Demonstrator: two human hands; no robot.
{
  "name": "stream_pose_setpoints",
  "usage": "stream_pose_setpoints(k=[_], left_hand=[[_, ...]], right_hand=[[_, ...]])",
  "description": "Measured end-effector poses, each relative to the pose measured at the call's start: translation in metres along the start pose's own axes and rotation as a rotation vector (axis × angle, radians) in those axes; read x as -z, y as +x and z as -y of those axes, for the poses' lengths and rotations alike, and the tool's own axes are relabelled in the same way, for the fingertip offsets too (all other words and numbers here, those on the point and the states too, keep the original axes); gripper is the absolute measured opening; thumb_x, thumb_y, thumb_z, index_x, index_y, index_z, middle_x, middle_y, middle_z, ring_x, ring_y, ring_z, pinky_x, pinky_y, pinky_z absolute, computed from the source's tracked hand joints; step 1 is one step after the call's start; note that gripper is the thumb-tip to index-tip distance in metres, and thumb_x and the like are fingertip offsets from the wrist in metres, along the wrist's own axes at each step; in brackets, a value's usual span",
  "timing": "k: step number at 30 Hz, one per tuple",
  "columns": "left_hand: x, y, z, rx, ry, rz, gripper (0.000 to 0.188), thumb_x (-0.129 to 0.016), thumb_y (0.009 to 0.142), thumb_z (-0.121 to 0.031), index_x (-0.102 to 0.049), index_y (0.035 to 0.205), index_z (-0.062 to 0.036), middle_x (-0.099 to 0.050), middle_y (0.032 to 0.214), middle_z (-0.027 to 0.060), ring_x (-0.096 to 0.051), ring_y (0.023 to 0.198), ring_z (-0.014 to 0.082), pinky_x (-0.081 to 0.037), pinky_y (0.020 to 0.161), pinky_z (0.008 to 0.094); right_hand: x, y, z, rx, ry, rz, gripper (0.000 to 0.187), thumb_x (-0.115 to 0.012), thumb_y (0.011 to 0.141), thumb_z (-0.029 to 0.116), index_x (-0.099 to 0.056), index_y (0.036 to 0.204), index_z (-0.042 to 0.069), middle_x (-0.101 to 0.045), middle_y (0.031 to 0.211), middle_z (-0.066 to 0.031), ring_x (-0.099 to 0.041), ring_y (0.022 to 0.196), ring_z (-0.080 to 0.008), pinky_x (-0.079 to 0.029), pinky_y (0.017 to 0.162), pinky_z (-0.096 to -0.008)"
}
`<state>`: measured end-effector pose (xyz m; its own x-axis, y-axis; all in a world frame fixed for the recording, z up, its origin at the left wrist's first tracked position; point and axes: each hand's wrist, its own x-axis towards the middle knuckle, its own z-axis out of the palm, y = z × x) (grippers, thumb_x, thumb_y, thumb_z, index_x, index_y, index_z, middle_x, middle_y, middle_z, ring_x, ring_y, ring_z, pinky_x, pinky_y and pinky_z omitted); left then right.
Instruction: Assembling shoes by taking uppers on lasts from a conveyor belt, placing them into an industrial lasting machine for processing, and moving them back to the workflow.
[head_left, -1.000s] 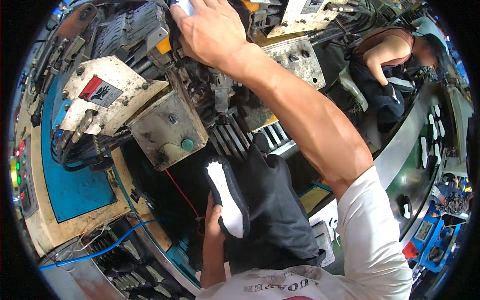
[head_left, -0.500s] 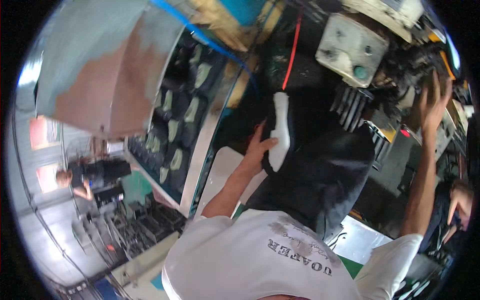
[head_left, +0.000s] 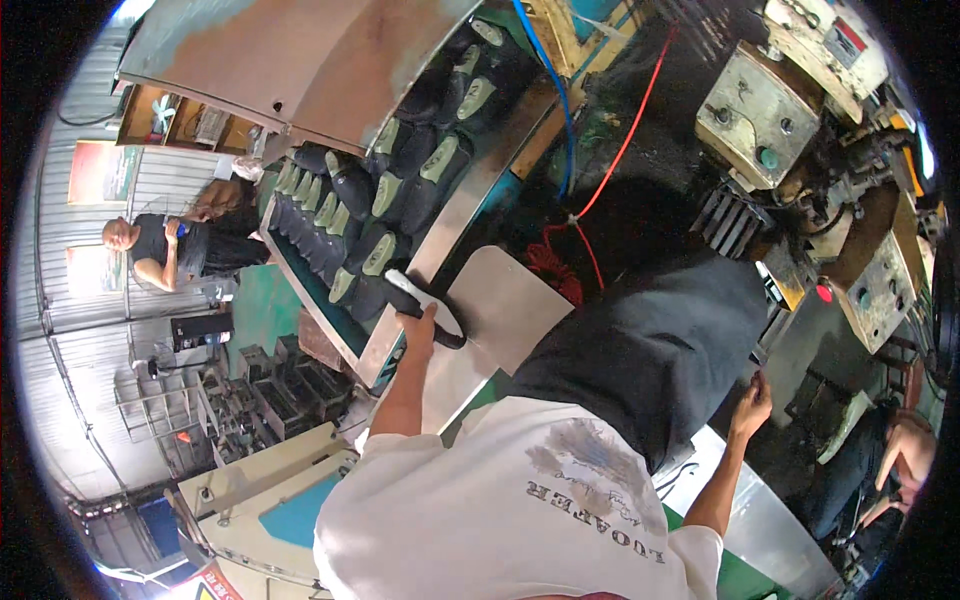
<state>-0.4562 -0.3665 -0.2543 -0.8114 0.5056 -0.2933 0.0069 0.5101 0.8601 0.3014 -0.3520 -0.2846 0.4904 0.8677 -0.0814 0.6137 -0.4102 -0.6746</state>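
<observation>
My left hand [head_left: 418,328] is closed around a black shoe [head_left: 455,338] with a white sole [head_left: 428,300]. The shoe is held on its side, by the edge of a conveyor or trough filled with similar black shoes [head_left: 430,185] showing pale green patches. Beneath it lies a flat grey metal plate [head_left: 510,290]. On the other side of my body, my right hand [head_left: 752,405] hangs low beside the dark machine, its fingers curled together. Whether anything small is in those fingers cannot be made out.
A metal hood [head_left: 300,70] covers part of the shoe trough [head_left: 310,290]. Control boxes with buttons [head_left: 760,115] stand at the upper right. A red air hose [head_left: 630,125] and a blue hose [head_left: 562,110] run down ahead. One person [head_left: 180,240] stands far left; another [head_left: 900,460] is at the right.
My left hand has carried the shoe leftward, from before my legs to the trough's edge, and tilted it. The right hand has come down from the machine, its spread fingers now curled. My view has shifted.
</observation>
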Motion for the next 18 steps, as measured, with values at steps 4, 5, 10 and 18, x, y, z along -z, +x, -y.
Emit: stream_pose_setpoints(k=[4, 5, 10, 18], left_hand=[[0.032, 0.042, 0.001, -0.102, 0.960, -0.061, 0.056, -0.086, 0.088, -0.021, -0.061, 0.129, 0.0065, -0.067, 0.131, 0.0235, -0.068, 0.116, 0.0402, -0.053, 0.100, 0.0497], [-0.017, 0.022, -0.045, -0.337, 1.330, -0.079, 0.052, -0.085, 0.088, -0.024, -0.064, 0.125, 0.0062, -0.070, 0.127, 0.0255, -0.070, 0.113, 0.0420, -0.054, 0.098, 0.0524], [-0.046, 0.035, -0.122, -0.608, 0.587, 0.403, 0.056, -0.067, 0.100, -0.011, -0.049, 0.150, 0.0062, -0.063, 0.137, 0.0268, -0.064, 0.125, 0.0323, -0.053, 0.105, 0.0444], [-0.280, -0.183, -0.188, -0.563, 0.420, 1.342, 0.058, -0.056, 0.108, -0.013, -0.038, 0.163, -0.0051, -0.058, 0.145, 0.0247, -0.064, 0.128, 0.0366, -0.053, 0.111, 0.0474]], right_hand=[[0.049, -0.046, -0.006, -0.056, -0.004, -0.067, 0.034, -0.058, 0.108, 0.010, -0.069, 0.136, -0.005, -0.075, 0.132, -0.0186, -0.073, 0.121, -0.0267, -0.054, 0.107, -0.0363], [0.088, -0.086, -0.013, -0.191, -0.042, -0.161, 0.034, -0.055, 0.109, 0.009, -0.067, 0.137, -0.008, -0.074, 0.134, -0.0195, -0.071, 0.125, -0.0262, -0.052, 0.110, -0.0361], [0.120, -0.184, -0.049, -0.483, -0.161, -0.305, 0.032, -0.056, 0.103, 0.008, -0.073, 0.128, -0.001, -0.077, 0.124, -0.0212, -0.075, 0.116, -0.0313, -0.057, 0.102, -0.0393], [0.200, -0.627, -0.122, -1.632, -0.160, -0.583, 0.060, -0.064, 0.087, 0.019, -0.062, 0.144, 0.000, -0.072, 0.130, -0.0289, -0.072, 0.118, -0.0419, -0.057, 0.100, -0.0478]])
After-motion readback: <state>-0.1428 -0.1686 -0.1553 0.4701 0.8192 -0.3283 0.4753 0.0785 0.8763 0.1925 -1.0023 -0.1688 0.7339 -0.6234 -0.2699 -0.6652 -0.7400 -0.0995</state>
